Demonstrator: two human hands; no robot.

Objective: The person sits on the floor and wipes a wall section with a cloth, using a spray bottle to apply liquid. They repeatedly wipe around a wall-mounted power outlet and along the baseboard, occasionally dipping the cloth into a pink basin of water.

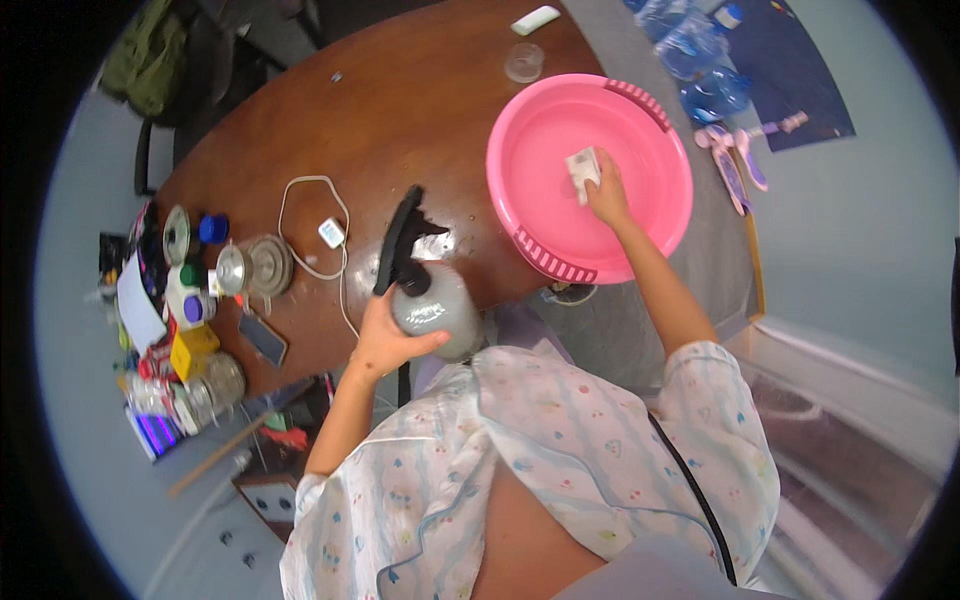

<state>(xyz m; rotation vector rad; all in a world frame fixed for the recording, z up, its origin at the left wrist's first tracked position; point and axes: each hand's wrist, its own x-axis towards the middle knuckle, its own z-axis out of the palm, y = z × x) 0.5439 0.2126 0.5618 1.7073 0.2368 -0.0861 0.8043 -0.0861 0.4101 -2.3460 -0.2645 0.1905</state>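
Note:
My left hand (pixel 394 334) holds a spray bottle (pixel 442 307) by its side, over the table's near edge. The bottle is translucent with a greyish-white body, and its black trigger head (pixel 409 244) points away from me. Over the inside of a pink plastic basin (pixel 499 161), my right hand (pixel 609 193) grips a small white block or folded cloth (pixel 581 172) with grey marks; which of the two I cannot tell. The basin has slotted handles and stands at the table's right edge.
On the brown wooden table (pixel 405 97) lie a white cable with a charger (pixel 331 232), a dark phone (pixel 262 339), a clear round container (pixel 524 62) and a white object (pixel 535 20). Jars and bottles crowd the left end. Large blue water bottles (pixel 691 46) and purple-pink sandals (pixel 727 169) lie on the floor at right.

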